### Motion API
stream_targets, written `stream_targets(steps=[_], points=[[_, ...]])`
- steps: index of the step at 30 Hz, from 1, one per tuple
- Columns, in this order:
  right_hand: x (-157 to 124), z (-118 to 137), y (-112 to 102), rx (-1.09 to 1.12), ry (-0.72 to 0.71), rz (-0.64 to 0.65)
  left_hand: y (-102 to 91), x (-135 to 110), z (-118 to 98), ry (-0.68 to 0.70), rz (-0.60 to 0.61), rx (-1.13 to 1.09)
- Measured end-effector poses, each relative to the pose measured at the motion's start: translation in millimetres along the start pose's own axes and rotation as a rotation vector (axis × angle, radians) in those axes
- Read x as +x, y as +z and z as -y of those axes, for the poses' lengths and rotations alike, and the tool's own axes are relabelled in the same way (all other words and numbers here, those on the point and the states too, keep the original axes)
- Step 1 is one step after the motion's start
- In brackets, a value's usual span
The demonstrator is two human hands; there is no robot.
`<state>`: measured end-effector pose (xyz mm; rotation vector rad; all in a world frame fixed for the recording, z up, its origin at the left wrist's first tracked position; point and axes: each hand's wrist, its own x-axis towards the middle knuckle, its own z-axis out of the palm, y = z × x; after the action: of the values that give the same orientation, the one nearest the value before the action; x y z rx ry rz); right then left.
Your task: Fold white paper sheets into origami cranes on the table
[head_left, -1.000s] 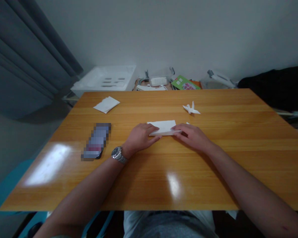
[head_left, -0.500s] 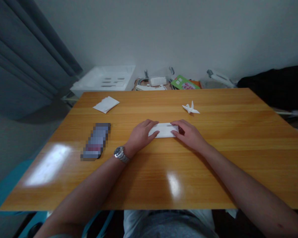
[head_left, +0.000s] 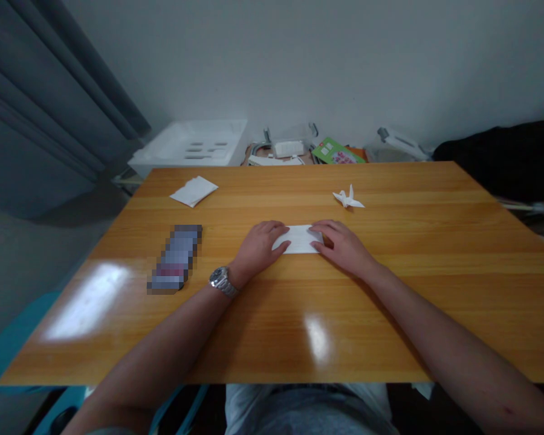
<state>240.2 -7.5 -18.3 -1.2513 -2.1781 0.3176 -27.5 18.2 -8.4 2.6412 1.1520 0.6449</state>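
A folded white sheet of paper (head_left: 299, 240) lies flat on the wooden table in front of me, its long side running left to right. My left hand (head_left: 262, 244) grips its left end, thumb at the near edge and fingers at the far edge. At the right end, my right hand (head_left: 341, 244) holds it the same way, fingers curved over the paper. Both hands cover the paper's ends. Beyond my right hand stands a white origami crane (head_left: 348, 197).
On the table's (head_left: 263, 326) left side are a blurred-out phone (head_left: 176, 258) and a small stack of white paper (head_left: 194, 191). Behind the far edge sit a white foam tray (head_left: 194, 142), a green packet (head_left: 336, 151) and a black cloth-like heap (head_left: 503, 160).
My right hand has shifted slightly left on the paper, and the paper's right end now sits a little farther left. My left hand has barely moved.
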Motion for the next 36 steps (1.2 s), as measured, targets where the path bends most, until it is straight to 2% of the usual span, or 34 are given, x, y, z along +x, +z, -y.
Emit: stream_targets(steps=[36], points=[[-1.1, 0.0, 2.8, -0.043, 0.047, 0.026, -5.1, 1.1, -6.1, 0.02, 0.048, 0.009]])
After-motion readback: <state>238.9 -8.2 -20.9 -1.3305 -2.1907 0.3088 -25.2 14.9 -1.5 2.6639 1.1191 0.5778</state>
